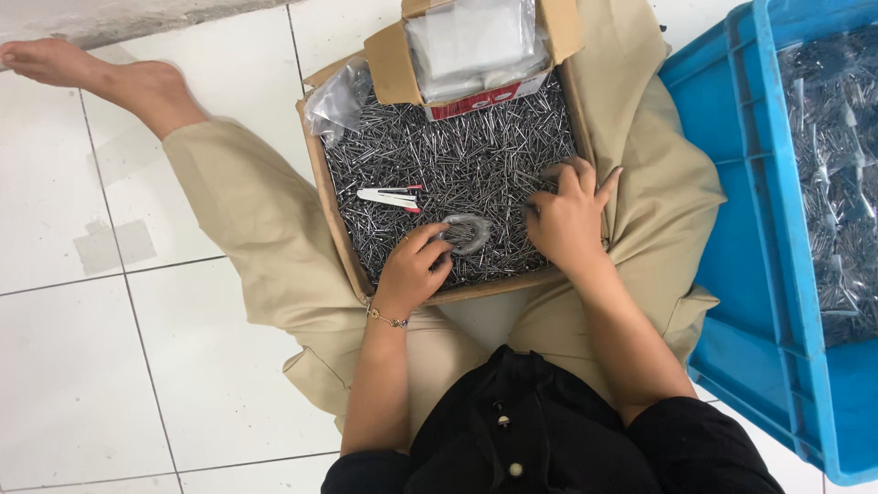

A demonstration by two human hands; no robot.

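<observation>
A shallow cardboard box rests on my lap, filled with several loose steel nails. My left hand grips a small clear plastic bag holding nails, near the box's front edge. My right hand lies on the nail pile at the box's right side, fingers curled and gathering nails. A white and red tool lies on the nails to the left of centre.
A smaller carton with clear bags stands in the box's far end, a crumpled plastic bag beside it. A blue plastic crate of bagged nails sits at right. White floor tiles and my bare foot are at left.
</observation>
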